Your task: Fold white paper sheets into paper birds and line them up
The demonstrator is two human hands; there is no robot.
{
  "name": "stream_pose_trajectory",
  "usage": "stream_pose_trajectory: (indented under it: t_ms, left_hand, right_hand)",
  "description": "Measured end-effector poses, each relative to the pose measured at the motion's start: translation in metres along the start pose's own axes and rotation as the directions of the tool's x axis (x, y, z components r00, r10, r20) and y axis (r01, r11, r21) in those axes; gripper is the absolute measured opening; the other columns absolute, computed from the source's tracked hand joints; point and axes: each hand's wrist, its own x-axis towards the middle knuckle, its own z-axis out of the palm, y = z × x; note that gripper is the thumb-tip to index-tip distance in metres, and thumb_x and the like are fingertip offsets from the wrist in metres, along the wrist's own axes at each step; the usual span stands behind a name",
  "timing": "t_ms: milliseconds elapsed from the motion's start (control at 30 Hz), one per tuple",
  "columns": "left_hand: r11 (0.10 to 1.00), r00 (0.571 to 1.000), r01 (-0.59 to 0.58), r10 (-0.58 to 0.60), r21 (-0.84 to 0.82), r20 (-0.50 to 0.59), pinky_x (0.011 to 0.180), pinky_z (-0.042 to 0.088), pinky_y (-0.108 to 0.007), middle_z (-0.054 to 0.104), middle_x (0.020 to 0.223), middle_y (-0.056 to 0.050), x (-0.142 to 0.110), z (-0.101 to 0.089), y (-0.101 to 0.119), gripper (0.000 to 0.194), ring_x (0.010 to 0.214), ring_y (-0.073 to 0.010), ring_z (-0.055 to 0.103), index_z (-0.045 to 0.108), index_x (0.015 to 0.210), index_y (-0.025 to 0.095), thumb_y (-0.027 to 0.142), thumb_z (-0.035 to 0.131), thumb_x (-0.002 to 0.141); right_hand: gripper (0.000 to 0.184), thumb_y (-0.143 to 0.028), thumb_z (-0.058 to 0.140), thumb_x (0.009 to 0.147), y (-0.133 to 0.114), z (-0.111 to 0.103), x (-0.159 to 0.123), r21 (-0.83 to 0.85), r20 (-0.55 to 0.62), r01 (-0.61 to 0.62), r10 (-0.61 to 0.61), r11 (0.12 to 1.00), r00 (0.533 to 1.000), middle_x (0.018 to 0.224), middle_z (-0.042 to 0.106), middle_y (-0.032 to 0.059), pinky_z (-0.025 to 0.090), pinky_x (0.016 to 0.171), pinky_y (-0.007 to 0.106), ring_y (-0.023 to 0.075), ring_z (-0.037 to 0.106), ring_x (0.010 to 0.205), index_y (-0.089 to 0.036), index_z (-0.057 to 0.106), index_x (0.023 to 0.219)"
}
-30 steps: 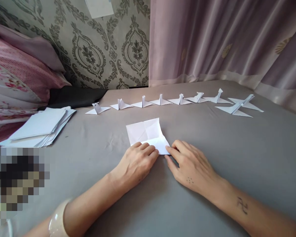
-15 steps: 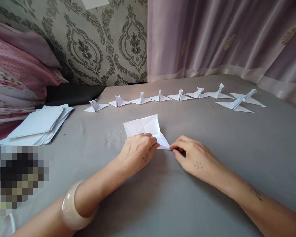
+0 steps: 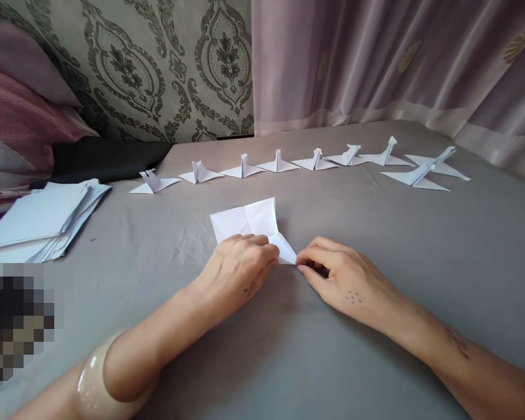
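Note:
A creased white sheet of paper (image 3: 256,217), partly folded, lies on the grey cloth surface in front of me. Its lower right part narrows to a point. My left hand (image 3: 245,259) rests over the near edge, fingers curled and pressing on the paper; the part under the palm is hidden. Between thumb and forefinger, my right hand (image 3: 328,265) pinches the pointed corner of the same sheet.
Several folded white paper figures (image 3: 244,167) stand in a row across the back. A stack of white paper (image 3: 39,213) lies at left, near a black item (image 3: 109,158). Purple curtains (image 3: 354,64) and a patterned wall (image 3: 166,64) border the surface.
The view has shifted slightly, so most things sit a little further left and higher. Both hands keep their places on the paper, with the right pinch still at the corner.

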Motion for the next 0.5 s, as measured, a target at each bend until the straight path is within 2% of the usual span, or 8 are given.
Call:
stream_pose_trajectory:
  t_ms: [100,267,367,500]
  left_hand:
    - [0.993,0.998,-0.068,0.069,0.098,-0.004,0.06,0.039,-0.029,0.06,0.076,-0.001,-0.004,0.003,0.01,0.018,0.064,-0.0164,0.056,0.064,0.084,0.02,0.012,0.048,0.088]
    - [0.962,0.985,-0.089,0.123,0.258,-0.118,0.055,0.044,-0.031,0.06,0.074,-0.003,-0.003,0.014,0.027,0.015,0.06,-0.0183,0.056,0.06,0.077,0.016,0.003,0.053,0.08]
    - [0.957,0.981,-0.098,0.139,0.274,-0.137,0.053,0.045,-0.031,0.059,0.075,-0.004,0.0,0.016,0.031,0.015,0.061,-0.0189,0.056,0.059,0.076,0.016,0.002,0.053,0.079]
    - [0.958,0.983,-0.116,0.149,0.261,-0.11,0.054,0.048,-0.032,0.06,0.077,-0.004,0.002,0.016,0.03,0.016,0.064,-0.0198,0.057,0.06,0.079,0.015,0.001,0.052,0.078]
  right_hand:
    - [0.019,-0.019,0.05,0.089,-0.003,0.001,-0.002,-0.067,0.017,0.013,-0.012,0.998,1.0,0.085,0.063,-0.0013,0.039,0.059,0.025,0.0105,0.055,0.066,-0.025,0.067,0.085]
    - [0.02,-0.015,0.044,0.092,-0.002,0.002,-0.004,-0.16,-0.05,-0.013,0.005,0.987,0.999,0.087,0.062,-0.0005,0.037,0.061,0.027,0.0119,0.055,0.068,-0.023,0.061,0.095]
    - [0.019,-0.012,0.045,0.089,0.001,0.001,-0.005,-0.16,-0.096,-0.056,0.041,0.986,0.995,0.088,0.061,-0.0027,0.036,0.06,0.027,0.0105,0.053,0.065,-0.023,0.058,0.097]
    - [0.026,-0.009,0.046,0.087,0.001,-0.002,-0.006,-0.157,-0.038,-0.053,0.048,0.986,0.998,0.091,0.061,-0.0031,0.037,0.062,0.026,0.011,0.056,0.071,-0.025,0.061,0.1]
